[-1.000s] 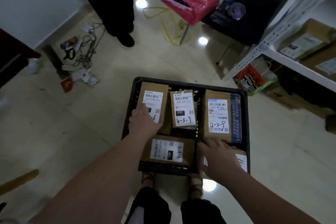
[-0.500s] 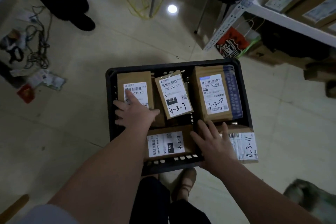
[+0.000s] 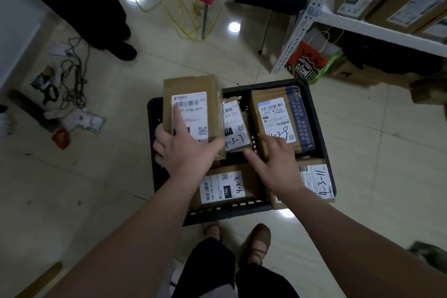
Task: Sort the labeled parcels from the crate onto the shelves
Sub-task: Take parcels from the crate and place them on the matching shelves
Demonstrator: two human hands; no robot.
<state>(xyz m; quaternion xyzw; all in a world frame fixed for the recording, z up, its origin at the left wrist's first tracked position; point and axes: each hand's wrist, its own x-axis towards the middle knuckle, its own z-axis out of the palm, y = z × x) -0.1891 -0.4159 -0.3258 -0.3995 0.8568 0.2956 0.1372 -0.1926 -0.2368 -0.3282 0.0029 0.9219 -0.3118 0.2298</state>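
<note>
Over the near half of the crate point(image 3: 229, 213), the right hand point(image 3: 275, 164) hovers spread and empty beside the 4-3-8 box point(image 3: 275, 113). Left of it, the left hand point(image 3: 186, 150) grips a parcel point(image 3: 193, 94) by its near end over the far-left corner, long axis pointing far. Shelves point(image 3: 377, 30) stand far right.

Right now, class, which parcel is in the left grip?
The far-left parcel, raised over the crate corner; the left grip clasps its near end. Its code is hidden; the others' show.
</note>
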